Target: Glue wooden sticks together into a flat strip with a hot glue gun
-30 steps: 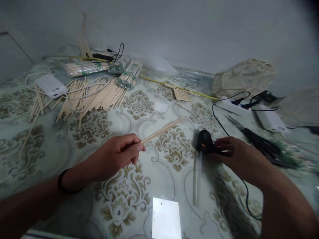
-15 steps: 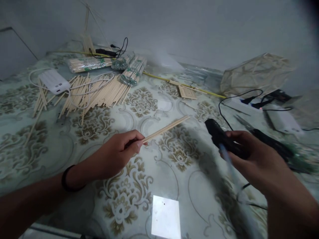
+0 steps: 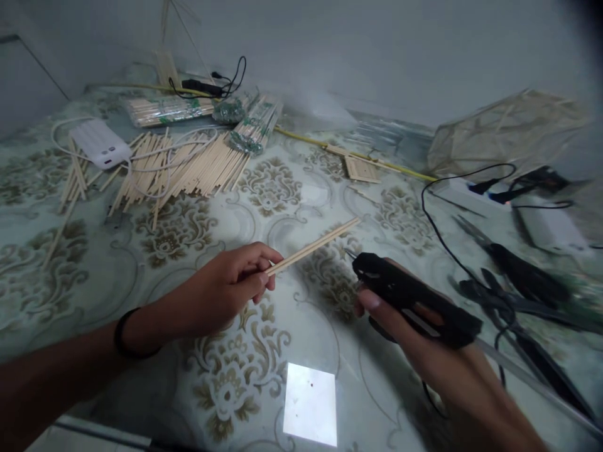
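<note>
The left hand (image 3: 240, 279) pinches two sticks (image 3: 320, 242); the right hand (image 3: 436, 364) grips a glue gun (image 3: 400, 287), not touching them yet.

Open counter (image 3: 306, 329) lies between left hand (image 3: 235, 282) and right hand (image 3: 433, 361); pliers (image 3: 527, 273) hem the right, loose sticks (image 3: 202, 176) the far left
</note>
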### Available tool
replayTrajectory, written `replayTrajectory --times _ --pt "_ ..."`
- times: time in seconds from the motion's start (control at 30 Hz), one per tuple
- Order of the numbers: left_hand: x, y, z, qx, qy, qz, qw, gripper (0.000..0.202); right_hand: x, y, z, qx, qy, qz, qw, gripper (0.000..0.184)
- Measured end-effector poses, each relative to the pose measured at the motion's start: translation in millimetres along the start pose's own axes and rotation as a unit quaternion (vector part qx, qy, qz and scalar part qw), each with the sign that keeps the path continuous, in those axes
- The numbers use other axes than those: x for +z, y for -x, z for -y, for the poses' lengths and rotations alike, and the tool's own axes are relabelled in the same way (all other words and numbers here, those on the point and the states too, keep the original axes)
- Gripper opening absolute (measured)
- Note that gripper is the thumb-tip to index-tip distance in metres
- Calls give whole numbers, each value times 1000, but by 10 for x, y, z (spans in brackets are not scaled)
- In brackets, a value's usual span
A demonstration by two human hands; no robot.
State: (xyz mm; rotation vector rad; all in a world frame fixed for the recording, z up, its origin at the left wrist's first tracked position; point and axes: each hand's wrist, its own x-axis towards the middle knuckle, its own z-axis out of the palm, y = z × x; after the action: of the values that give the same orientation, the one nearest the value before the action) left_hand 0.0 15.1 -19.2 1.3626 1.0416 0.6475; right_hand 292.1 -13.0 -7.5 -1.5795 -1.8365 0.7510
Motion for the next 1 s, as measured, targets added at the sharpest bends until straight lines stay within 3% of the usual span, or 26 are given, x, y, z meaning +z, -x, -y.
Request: replayTrajectory --times 0.4,0.6,0.77,1.0 --pt "27 29 -87 15 -97 -9 995 12 195 56 85 -117 -83 69 987 19" --pt "22 37 -126 11 -99 -8 995 15 205 41 68 -110 -86 68 988 25" --pt "21 43 -109 5 -127 -3 992 24 209 1 80 -141 -80 98 982 25" --pt "19 31 -123 45 -177 -28 983 29 223 15 69 -140 -95 98 981 23"
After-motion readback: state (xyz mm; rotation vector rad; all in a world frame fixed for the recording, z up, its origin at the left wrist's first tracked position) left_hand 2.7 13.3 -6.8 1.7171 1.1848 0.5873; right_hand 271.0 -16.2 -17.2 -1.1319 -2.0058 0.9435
